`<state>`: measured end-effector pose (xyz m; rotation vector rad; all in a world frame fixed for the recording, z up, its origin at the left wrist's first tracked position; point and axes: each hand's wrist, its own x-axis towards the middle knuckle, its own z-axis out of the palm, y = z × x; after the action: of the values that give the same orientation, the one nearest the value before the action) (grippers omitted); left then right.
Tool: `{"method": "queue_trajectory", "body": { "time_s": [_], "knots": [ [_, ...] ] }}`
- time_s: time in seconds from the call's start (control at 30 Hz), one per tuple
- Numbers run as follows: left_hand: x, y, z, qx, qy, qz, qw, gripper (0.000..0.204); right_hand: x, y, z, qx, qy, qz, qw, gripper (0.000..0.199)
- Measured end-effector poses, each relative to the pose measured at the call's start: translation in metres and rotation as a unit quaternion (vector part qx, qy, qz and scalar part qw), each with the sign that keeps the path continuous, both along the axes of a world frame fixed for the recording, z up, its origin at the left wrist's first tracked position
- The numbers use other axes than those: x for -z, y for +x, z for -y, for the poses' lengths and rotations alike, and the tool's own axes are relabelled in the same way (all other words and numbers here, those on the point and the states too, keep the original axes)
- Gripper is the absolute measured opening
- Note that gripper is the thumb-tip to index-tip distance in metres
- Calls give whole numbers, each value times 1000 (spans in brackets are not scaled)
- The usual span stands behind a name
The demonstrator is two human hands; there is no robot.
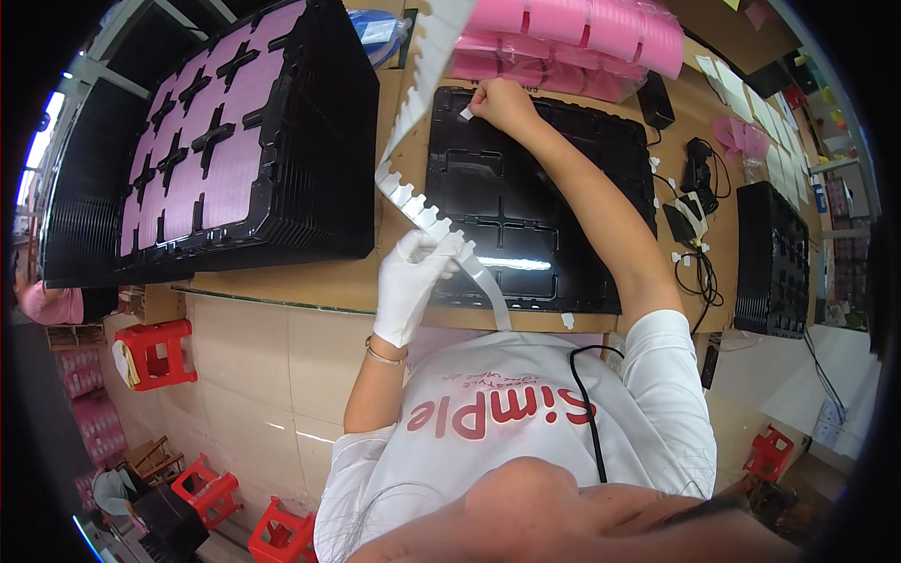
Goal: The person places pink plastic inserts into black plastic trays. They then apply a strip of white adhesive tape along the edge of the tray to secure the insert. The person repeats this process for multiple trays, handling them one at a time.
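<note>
A long white strip with a notched edge runs down from the top of the view. My left hand, in a white glove, pinches it near its lower part, and the tail hangs toward my shirt. Bare, my right hand reaches to the far left corner of a black moulded plastic tray lying flat on the table. Between its fingertips is a small white tab, right at the tray's surface; whether it touches the tray I cannot tell.
On the left stands a tall stack of black trays with pink sheets in the top one. Pink pieces in clear wrap lie behind the tray. Right of it are black cables and another tray stack. Red stools stand on the floor.
</note>
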<state>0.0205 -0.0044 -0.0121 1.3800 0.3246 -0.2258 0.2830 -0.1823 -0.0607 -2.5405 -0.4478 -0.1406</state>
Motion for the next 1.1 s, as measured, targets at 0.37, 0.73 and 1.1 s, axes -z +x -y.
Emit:
{"method": "queue_trajectory", "body": {
  "time_s": [0.37,0.73,1.1],
  "knots": [
    [8,-3,-4,-41,-15,26,999,15,-10,-60,8,-78,375,-160,910,11],
    [6,-28,2,-63,-41,43,996,12,-46,-263,-8,-42,434,-311,845,12],
    [10,-29,-20,-138,2,48,989,27,-49,-265,-5,-176,260,-72,947,11]
  ]
}}
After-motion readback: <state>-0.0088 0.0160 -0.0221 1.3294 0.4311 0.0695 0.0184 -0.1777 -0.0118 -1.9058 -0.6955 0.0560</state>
